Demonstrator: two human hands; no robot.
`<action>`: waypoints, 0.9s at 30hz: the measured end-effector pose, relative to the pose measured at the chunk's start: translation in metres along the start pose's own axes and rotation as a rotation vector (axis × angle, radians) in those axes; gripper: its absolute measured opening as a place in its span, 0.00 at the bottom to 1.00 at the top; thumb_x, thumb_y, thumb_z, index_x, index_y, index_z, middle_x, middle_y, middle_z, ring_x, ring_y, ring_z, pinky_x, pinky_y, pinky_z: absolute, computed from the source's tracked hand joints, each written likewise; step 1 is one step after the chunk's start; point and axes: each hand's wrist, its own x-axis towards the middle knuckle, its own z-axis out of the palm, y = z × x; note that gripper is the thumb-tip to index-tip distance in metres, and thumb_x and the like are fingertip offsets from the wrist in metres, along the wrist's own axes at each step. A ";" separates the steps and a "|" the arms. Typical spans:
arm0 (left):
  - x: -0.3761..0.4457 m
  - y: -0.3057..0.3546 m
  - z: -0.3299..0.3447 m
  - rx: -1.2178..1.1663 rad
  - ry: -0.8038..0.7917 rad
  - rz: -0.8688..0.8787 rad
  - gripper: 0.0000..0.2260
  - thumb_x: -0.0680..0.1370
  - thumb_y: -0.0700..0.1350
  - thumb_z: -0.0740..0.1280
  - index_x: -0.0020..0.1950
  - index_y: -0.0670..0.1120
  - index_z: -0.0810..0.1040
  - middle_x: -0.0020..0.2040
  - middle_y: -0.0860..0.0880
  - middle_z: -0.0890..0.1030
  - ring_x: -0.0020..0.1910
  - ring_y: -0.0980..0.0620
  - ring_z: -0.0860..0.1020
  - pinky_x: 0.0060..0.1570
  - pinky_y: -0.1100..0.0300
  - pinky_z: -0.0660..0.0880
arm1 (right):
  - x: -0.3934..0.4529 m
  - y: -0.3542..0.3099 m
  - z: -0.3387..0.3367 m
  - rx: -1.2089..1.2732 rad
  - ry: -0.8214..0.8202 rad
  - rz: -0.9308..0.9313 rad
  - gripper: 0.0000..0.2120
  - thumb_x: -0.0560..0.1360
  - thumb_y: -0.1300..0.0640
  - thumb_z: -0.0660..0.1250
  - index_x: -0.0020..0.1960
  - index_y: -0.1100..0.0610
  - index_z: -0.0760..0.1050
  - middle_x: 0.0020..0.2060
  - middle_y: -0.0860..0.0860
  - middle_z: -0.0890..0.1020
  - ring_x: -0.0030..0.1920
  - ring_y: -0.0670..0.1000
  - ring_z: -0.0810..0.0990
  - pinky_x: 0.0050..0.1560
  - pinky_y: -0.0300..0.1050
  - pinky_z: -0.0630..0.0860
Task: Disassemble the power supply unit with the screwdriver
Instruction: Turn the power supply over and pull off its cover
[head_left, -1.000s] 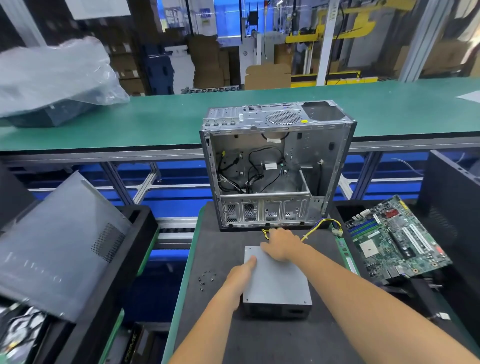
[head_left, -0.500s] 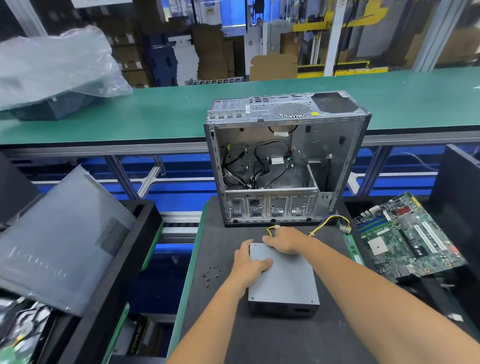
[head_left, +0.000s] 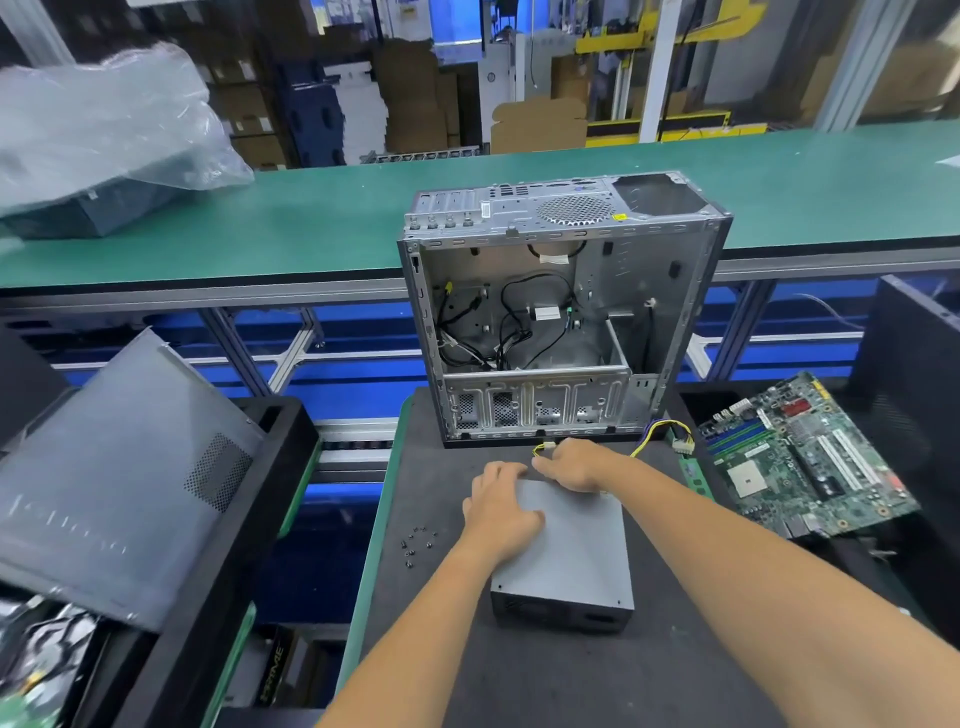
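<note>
The power supply unit (head_left: 576, 551), a flat grey metal box, lies on the black mat (head_left: 519, 675) in front of me. My left hand (head_left: 498, 506) lies on its far left corner, fingers curled over the edge and thumb on the top plate. My right hand (head_left: 576, 465) grips the far edge, where the yellow and black cables (head_left: 660, 434) come out and run to a white connector (head_left: 683, 446). No screwdriver is in view.
An open, stripped computer case (head_left: 561, 312) stands just beyond the unit. Several loose screws (head_left: 418, 543) lie on the mat to the left. A motherboard (head_left: 800, 457) and a memory stick (head_left: 696, 475) lie on the right. A grey side panel (head_left: 114, 467) leans in the left bin.
My left hand has slid from the unit's left side up to its far left corner. My right hand stays at the far edge.
</note>
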 end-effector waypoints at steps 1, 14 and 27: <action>0.002 0.004 -0.001 0.059 -0.004 0.061 0.25 0.72 0.49 0.66 0.69 0.52 0.66 0.66 0.53 0.65 0.68 0.50 0.62 0.62 0.51 0.59 | -0.005 0.002 -0.004 0.007 0.020 -0.022 0.20 0.82 0.45 0.55 0.39 0.59 0.69 0.42 0.55 0.73 0.42 0.54 0.70 0.37 0.46 0.64; 0.020 0.032 0.023 0.233 0.014 0.184 0.12 0.75 0.56 0.64 0.54 0.50 0.75 0.54 0.53 0.73 0.58 0.51 0.71 0.62 0.53 0.59 | -0.057 0.072 -0.010 0.206 -0.175 0.270 0.13 0.78 0.65 0.58 0.37 0.65 0.75 0.35 0.61 0.81 0.26 0.52 0.78 0.23 0.38 0.74; 0.022 0.040 0.027 0.187 -0.032 0.176 0.09 0.75 0.54 0.64 0.51 0.50 0.73 0.53 0.53 0.70 0.58 0.50 0.68 0.57 0.54 0.60 | -0.060 0.068 0.035 0.465 -0.035 0.298 0.04 0.76 0.70 0.60 0.47 0.66 0.73 0.44 0.66 0.81 0.31 0.60 0.80 0.33 0.49 0.79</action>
